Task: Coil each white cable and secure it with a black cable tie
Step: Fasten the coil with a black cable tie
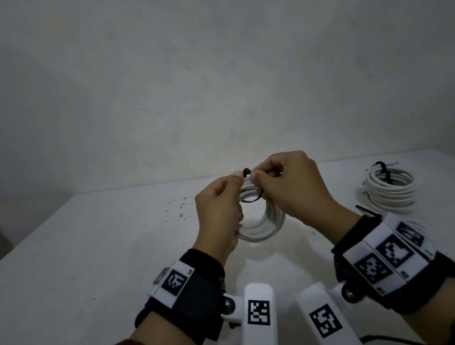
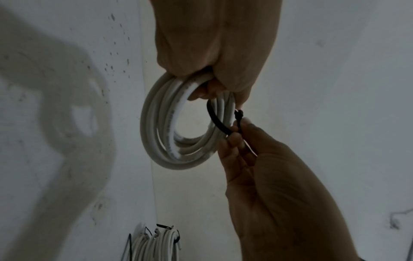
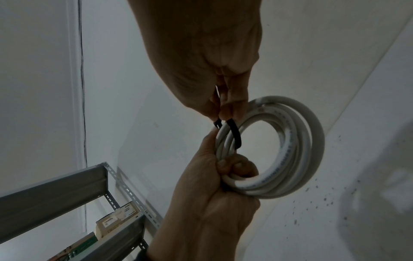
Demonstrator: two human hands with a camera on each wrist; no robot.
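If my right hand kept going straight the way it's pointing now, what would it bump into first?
Probably your left hand: the right hand points leftward at it, both meeting at the black cable tie on the held white coil. Depth is uncertain.

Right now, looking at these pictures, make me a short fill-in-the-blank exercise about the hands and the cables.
1. The left hand grips the coiled white cable, holding it above the ____.
2. The right hand pinches a cable tie whose colour is ____.
3. The tied coils lie on the table to the person's ____.

Missing words: table; black; right
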